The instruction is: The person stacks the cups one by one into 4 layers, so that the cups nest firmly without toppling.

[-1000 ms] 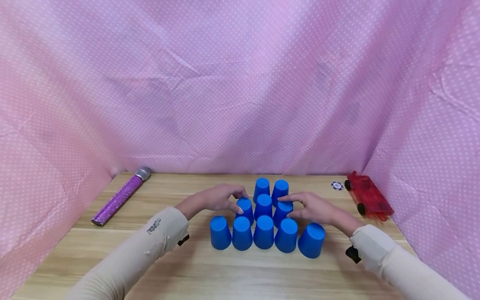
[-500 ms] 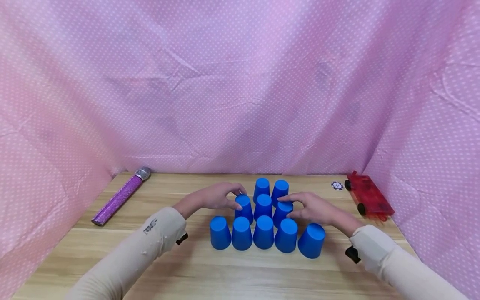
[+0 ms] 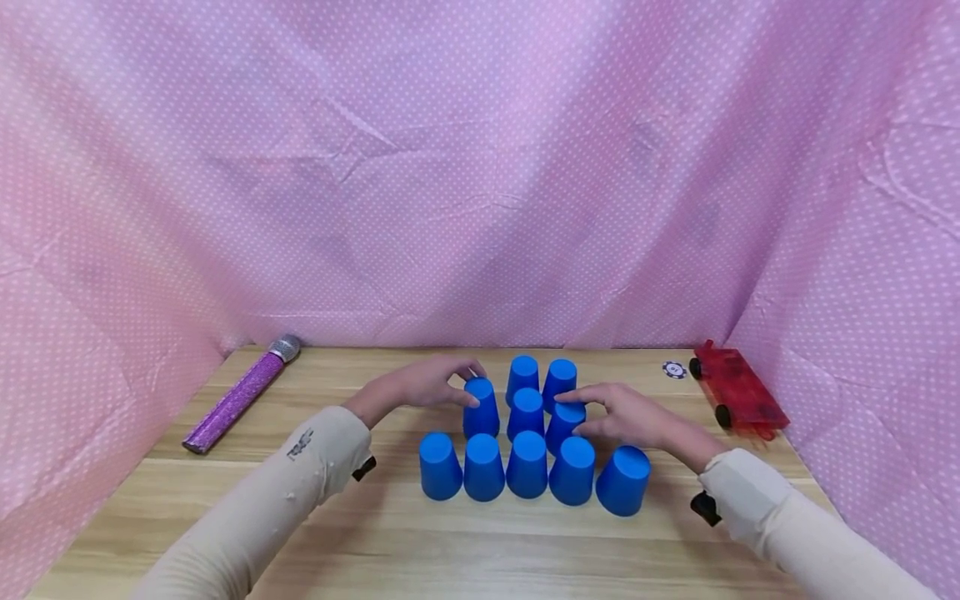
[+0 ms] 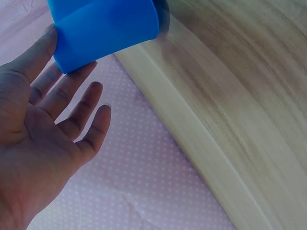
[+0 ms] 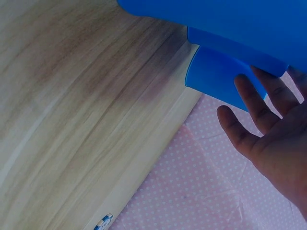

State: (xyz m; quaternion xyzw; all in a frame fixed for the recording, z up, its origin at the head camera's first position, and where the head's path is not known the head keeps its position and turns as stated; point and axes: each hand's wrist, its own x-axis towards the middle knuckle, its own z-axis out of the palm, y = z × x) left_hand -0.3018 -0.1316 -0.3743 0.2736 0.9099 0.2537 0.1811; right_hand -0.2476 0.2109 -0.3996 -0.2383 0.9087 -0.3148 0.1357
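Observation:
Upside-down blue cups stand in rows on the table. With thumb and fingers my left hand (image 3: 431, 383) pinches the top of the blue cup (image 3: 482, 414) at the left of the middle row. That cup appears slightly raised; the left wrist view shows its side (image 4: 105, 33) between the fingertips. My right hand (image 3: 622, 414) has its thumb and index finger around the blue cup (image 3: 564, 431) at the right of the same row. In the right wrist view its other fingers (image 5: 247, 98) are spread near the cups, and the thumb is out of sight.
Between the hands stands a middle cup (image 3: 527, 414), with two cups (image 3: 523, 379) behind. Several cups form the front row (image 3: 527, 467). A purple microphone (image 3: 236, 400) lies left; a poker chip (image 3: 674, 371) and red toy car (image 3: 738, 392) are right. Pink dotted cloth (image 3: 450, 208) surrounds the table (image 3: 360, 550).
My left hand has moved up and left with its cup, which now stands apart from the middle cup. The right hand stays in place at its cup.

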